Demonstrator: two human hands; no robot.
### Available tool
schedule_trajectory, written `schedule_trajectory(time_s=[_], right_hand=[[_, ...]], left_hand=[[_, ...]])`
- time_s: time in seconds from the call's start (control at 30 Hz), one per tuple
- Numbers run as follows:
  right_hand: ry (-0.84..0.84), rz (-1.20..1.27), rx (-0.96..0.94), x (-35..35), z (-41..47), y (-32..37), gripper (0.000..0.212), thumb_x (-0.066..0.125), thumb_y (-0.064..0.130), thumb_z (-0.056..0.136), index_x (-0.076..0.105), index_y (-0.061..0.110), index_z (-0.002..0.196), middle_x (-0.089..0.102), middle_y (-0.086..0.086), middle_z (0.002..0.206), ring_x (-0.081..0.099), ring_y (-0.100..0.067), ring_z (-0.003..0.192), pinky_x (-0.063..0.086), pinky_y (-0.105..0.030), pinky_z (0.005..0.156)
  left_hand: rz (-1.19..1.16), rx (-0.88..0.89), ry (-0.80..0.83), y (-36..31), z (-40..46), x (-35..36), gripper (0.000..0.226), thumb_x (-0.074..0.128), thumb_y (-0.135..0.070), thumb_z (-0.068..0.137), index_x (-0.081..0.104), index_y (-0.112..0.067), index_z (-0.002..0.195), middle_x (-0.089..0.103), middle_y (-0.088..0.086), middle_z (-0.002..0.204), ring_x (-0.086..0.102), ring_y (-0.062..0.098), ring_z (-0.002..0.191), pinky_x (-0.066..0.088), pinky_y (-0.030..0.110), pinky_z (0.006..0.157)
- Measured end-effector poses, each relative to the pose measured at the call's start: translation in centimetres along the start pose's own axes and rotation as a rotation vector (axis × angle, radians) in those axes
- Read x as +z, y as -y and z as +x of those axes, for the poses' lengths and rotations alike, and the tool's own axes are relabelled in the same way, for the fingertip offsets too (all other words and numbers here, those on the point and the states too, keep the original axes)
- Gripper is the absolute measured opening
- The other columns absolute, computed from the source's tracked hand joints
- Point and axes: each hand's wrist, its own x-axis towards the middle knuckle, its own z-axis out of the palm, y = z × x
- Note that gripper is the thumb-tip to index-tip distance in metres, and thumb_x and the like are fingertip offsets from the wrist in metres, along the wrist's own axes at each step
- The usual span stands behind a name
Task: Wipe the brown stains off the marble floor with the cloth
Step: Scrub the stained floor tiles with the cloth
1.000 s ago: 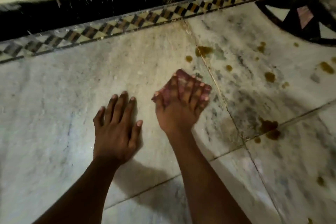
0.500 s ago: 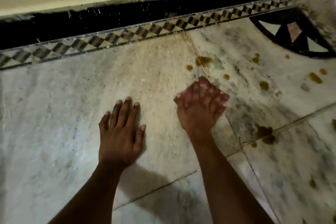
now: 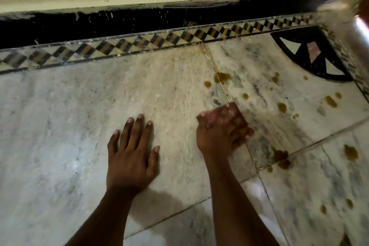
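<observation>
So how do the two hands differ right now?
The left hand lies flat and sharp on the marble floor with fingers spread and nothing under it; the right hand is blurred and presses on a pinkish cloth. The left hand sits on clean marble; the right hand sits at the tile joint beside the brown stains. Both are bare and palm down.

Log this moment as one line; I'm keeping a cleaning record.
left hand flat on marble floor | right hand wiping, blurred | brown stains remain
</observation>
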Motion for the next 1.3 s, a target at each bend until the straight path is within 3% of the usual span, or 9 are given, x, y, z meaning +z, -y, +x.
schedule_trajectory(time_s=[0.13,0.27,0.4,0.53,0.73,0.83,0.97,1.17,1.3], right_hand=[[-0.062,-0.169,-0.293,1.5,-1.4,2.4,0.084,0.024,0.075,0.101,0.002,0.034,0.171,-0.010,-0.017,0.179,-0.017,-0.046,0.163,-0.006,-0.068,0.128],[-0.070,-0.220,-0.527,1.5,-5.9,-4.4,0.085,0.026,0.077,0.100,0.005,0.036,0.172,0.003,-0.009,0.181,-0.006,-0.039,0.166,0.011,-0.069,0.129],[-0.113,-0.209,-0.304,0.1,-4.4,-7.9,0.087,0.030,0.075,0.098,0.012,0.033,0.172,0.015,-0.017,0.179,0.003,-0.047,0.164,0.015,-0.072,0.126],[-0.101,-0.065,-0.045,0.1,1.3,0.1,0.085,0.035,0.075,0.101,0.010,0.035,0.172,-0.001,-0.020,0.179,-0.007,-0.048,0.164,-0.004,-0.069,0.129],[-0.118,-0.178,-0.655,1.9,-2.6,-0.2,0.076,0.032,0.077,0.099,0.012,0.052,0.167,-0.002,-0.003,0.181,-0.004,-0.034,0.167,0.001,-0.060,0.132],[-0.129,-0.173,-0.505,0.8,-1.2,-3.2,0.077,0.031,0.079,0.097,0.017,0.051,0.167,0.005,-0.006,0.181,0.000,-0.040,0.166,0.002,-0.063,0.131],[-0.074,-0.043,-0.173,0.5,3.6,3.9,0.077,0.027,0.076,0.102,0.011,0.043,0.170,-0.010,-0.011,0.180,-0.017,-0.042,0.164,-0.012,-0.066,0.129],[-0.081,-0.159,-0.727,1.2,0.6,1.9,0.073,0.029,0.076,0.101,0.012,0.051,0.167,-0.003,-0.003,0.181,-0.006,-0.033,0.167,0.002,-0.060,0.132],[-0.110,-0.153,-0.462,-0.4,3.9,-2.1,0.080,0.033,0.079,0.097,0.013,0.048,0.168,0.002,-0.014,0.180,-0.007,-0.046,0.165,0.001,-0.065,0.131]], left_hand=[[0.003,-0.001,-0.018,0.1,0.2,-0.3,0.072,0.034,-0.054,0.104,0.027,-0.027,0.171,0.013,-0.001,0.182,0.010,0.021,0.169,0.016,0.053,0.132],[-0.017,-0.018,-0.032,-0.4,0.0,-0.9,0.071,0.038,-0.053,0.104,0.033,-0.025,0.169,0.020,0.000,0.180,0.018,0.023,0.168,0.023,0.054,0.131],[-0.013,-0.003,-0.056,0.1,-0.1,-0.3,0.070,0.038,-0.053,0.104,0.032,-0.027,0.169,0.018,-0.003,0.181,0.018,0.022,0.168,0.024,0.055,0.130],[-0.002,-0.015,-0.043,-0.2,0.1,-0.3,0.070,0.041,-0.052,0.103,0.035,-0.027,0.168,0.020,-0.002,0.181,0.018,0.022,0.168,0.023,0.055,0.130],[0.017,-0.025,0.007,-0.5,0.2,-1.3,0.071,0.038,-0.052,0.103,0.034,-0.025,0.169,0.019,-0.001,0.181,0.014,0.022,0.168,0.023,0.055,0.131],[0.024,-0.015,-0.001,-0.3,0.2,-0.9,0.070,0.037,-0.053,0.104,0.033,-0.026,0.169,0.020,-0.001,0.181,0.015,0.022,0.168,0.023,0.054,0.131],[0.021,-0.011,-0.044,-0.2,0.0,-0.3,0.070,0.039,-0.052,0.104,0.033,-0.027,0.169,0.020,-0.002,0.181,0.017,0.021,0.168,0.021,0.052,0.132],[0.038,-0.009,-0.047,-0.3,0.1,-0.5,0.070,0.040,-0.052,0.103,0.036,-0.027,0.168,0.021,-0.002,0.180,0.019,0.021,0.167,0.022,0.051,0.131],[0.036,-0.004,-0.045,0.0,0.0,-0.2,0.071,0.041,-0.051,0.103,0.032,-0.027,0.169,0.020,-0.002,0.181,0.019,0.022,0.168,0.020,0.050,0.132]])
